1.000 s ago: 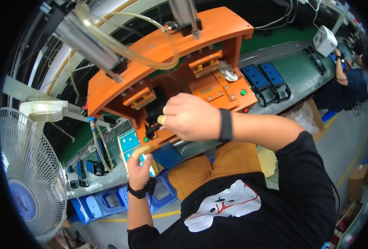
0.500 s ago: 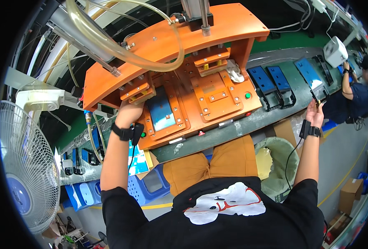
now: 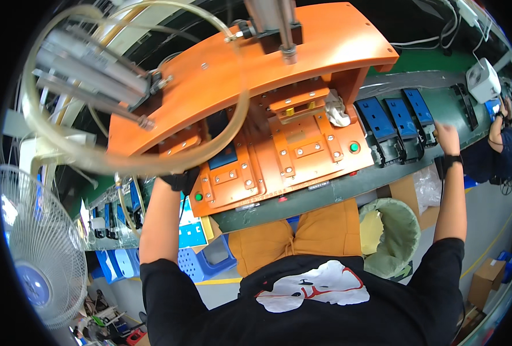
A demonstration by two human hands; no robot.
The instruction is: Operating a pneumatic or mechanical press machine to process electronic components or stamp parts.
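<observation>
My left forearm (image 3: 162, 216) reaches to the left side of the orange press (image 3: 302, 43). A pale hose (image 3: 169, 165) and the press hide that hand's fingers. Beside it, a blue panel (image 3: 226, 158) lies in the left fixture, partly covered by the hose. The right fixture (image 3: 302, 147) holds no panel. Out to the right, my right hand (image 3: 449, 138) is closed, at the near end of a blue-faced black frame (image 3: 419, 108). Whether its fingers grip that frame or something small is not clear. Two similar frames (image 3: 377, 118) (image 3: 402, 119) lie left of it.
A black strip-shaped part (image 3: 464, 106) and a white fan (image 3: 483, 81) stand farther right, near another person (image 3: 508, 144). Below the bench is a lined bin (image 3: 403, 230). A large fan (image 3: 42, 248) stands at left. A white cloth (image 3: 338, 109) is tucked beside the press.
The blue-faced frame at the right has shifted left, closer to the other two. My right hand has turned from palm-up to closed. The hose has swung down across my left hand.
</observation>
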